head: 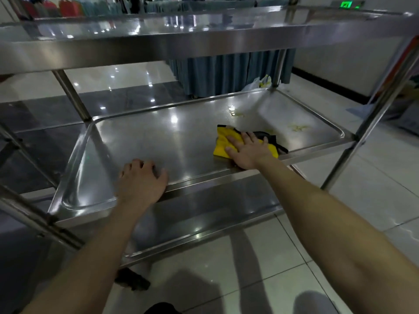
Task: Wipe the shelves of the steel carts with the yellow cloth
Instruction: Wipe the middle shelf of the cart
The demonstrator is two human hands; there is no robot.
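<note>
A steel cart fills the view, with a top shelf (158, 48), a middle shelf (158, 141) and a lower shelf (204, 211). The yellow cloth (223, 143), edged in black, lies flat on the middle shelf near its front right. My right hand (247, 150) presses down on the cloth with fingers spread. My left hand (141, 182) rests on the middle shelf's front rim, fingers curled over the edge. Yellowish smears (298, 127) mark the shelf beyond the cloth, and a wet spot (234, 112) lies farther back.
Steel corner posts (72, 96) (371, 118) stand around the shelves. A table with a blue skirt (226, 73) stands behind the cart, a plastic bag (258, 83) at its foot. A cart wheel (132, 279) sits on the tiled floor (249, 268). A white wall runs at the right.
</note>
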